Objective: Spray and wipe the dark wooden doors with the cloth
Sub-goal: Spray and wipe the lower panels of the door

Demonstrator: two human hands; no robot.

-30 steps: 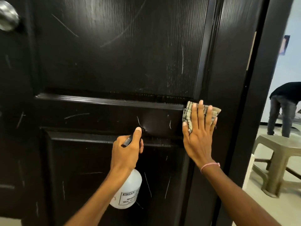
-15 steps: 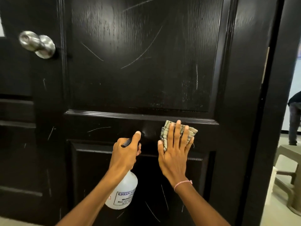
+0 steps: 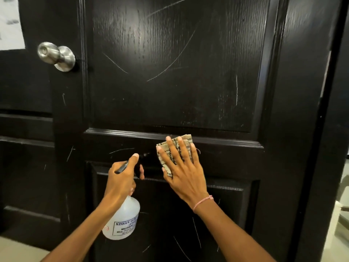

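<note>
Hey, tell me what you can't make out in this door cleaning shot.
Head view only:
1. Nozzle of the spray bottle: mostly covered by the left hand.
2. The cloth: largely under the right hand, shape unclear.
3. The bottle label: curves out of sight, small print unreadable.
4. The white paper, upper left: cut by the frame edge, print blurred.

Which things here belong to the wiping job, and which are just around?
In the job: dark door, cloth, spray bottle, left hand gripping it, right hand pressing the cloth.
Just there: door knob, white paper sheet, pink wrist thread.
</note>
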